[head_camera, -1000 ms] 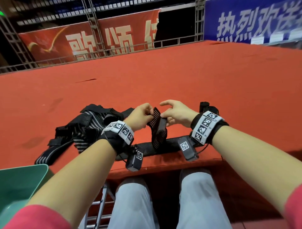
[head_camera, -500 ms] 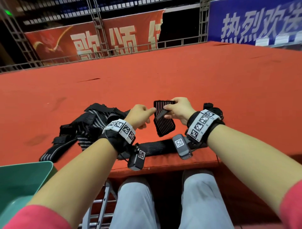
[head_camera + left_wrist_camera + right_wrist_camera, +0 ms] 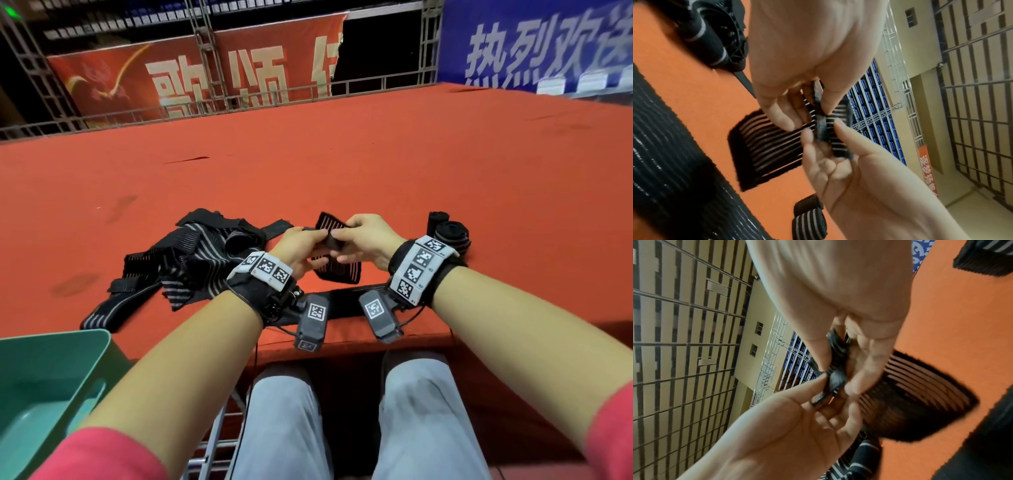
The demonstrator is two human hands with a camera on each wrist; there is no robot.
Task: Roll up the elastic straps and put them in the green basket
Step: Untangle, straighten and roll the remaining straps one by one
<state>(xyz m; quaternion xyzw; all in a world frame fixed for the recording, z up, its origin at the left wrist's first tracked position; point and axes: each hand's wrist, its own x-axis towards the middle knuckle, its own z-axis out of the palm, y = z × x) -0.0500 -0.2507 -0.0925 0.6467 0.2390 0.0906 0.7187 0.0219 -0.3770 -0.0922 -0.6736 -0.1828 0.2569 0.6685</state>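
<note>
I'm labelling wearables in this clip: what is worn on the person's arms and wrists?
Both forearms are bare below pink sleeves. Each wrist carries a black strap with a white band of square black-and-white markers, left and right. A dark grey camera pod bearing a marker hangs under each wrist, with thin black cables.

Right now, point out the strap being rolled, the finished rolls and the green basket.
strap being rolled (image 3: 337, 270), head view, striped flat part below the hands.
finished rolls (image 3: 451, 230), head view, nearer roll's end.
green basket (image 3: 85, 356), head view, right wall.
</note>
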